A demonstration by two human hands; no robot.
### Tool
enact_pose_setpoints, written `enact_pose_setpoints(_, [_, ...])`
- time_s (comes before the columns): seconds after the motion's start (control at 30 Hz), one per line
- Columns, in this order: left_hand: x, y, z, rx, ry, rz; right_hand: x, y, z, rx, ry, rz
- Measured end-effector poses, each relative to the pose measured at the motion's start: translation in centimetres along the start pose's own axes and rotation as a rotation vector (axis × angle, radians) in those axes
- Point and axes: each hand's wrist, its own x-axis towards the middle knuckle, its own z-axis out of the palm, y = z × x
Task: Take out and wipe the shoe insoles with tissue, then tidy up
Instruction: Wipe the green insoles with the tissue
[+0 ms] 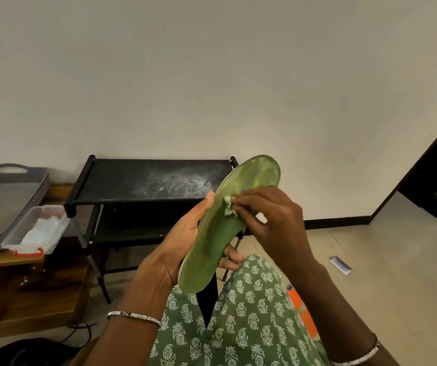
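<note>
Insole (220,233) is out of the shoe and up in the air over my lap. Green, top face toward cam, toe end up-right, heel down-left.

L hand (180,241) grips it from behind: thumb along the near edge, fingertips (229,258) showing past the far edge lower down.

R hand (270,223) pinches a small wadded tissue (228,206) and presses it on the insole's mid/forefoot area.

Progress, my read:
- Take-out is done for this insole.
- Wipe is in hand. The toe area looks pale and scuffed, the heel end darker. Can't tell which parts are clean vs just worn.
- 2nd insole isn't in view, so its status is unknown.
- Left to do: finish the wipe, do the other insole if not done, refit, bin the tissue, tidy.

Around it:
- Black rack (143,180) sits behind the insole against the wall, top shelf smeared with white dust.
- Clear box (8,241) w/ more tissue is well to the left on the wood table (6,261), touching the grey tray (40,186).
- Something orange (304,310) on the floor by my R leg is prob the shoe. It's mostly hidden, so I can't confirm.
- Paper scrap (340,265) on the floor far right is prob part of the tidy-up.
</note>
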Motion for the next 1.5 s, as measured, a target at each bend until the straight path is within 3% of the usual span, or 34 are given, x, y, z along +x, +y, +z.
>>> enact_pose_setpoints(0.13, [0.0,0.1,-0.1,-0.020,0.023,-0.015,0.1,0.2,0.2,-0.022,0.049,0.023])
enact_pose_setpoints(0.27, [0.2,-0.1,-0.8,-0.036,-0.042,-0.006,-1.6,-2.3,1.0,0.131,-0.078,-0.046])
enact_pose_setpoints(0.37, [0.3,-0.2,-0.7,-0.018,-0.050,-0.012,-1.3,-2.1,0.6,0.114,-0.132,-0.108])
enact_pose_setpoints(0.6, [-0.1,0.1,-0.3,-0.020,0.014,-0.010,0.6,1.1,-0.3,-0.019,0.030,0.035])
enact_pose_setpoints(0.83, [-0.2,0.0,-0.2,-0.014,-0.047,-0.009,-1.5,-2.2,0.8,0.108,-0.119,-0.139])
enact_pose_setpoints(1.07, [-0.5,0.2,0.0,0.023,0.037,0.004,1.1,1.3,-0.5,0.004,0.022,0.035])
enact_pose_setpoints(1.23, [-0.4,0.2,-0.3,0.018,0.007,0.012,-1.0,-2.0,0.9,0.090,-0.073,-0.096])
enact_pose_setpoints(1.37, [-0.3,0.0,-0.1,0.031,0.013,0.046,-1.0,-1.5,0.7,0.025,-0.113,-0.197])
enact_pose_setpoints(1.5, [-0.5,0.0,0.4,0.061,0.068,0.085,0.7,1.5,-0.3,-0.055,0.012,-0.043])
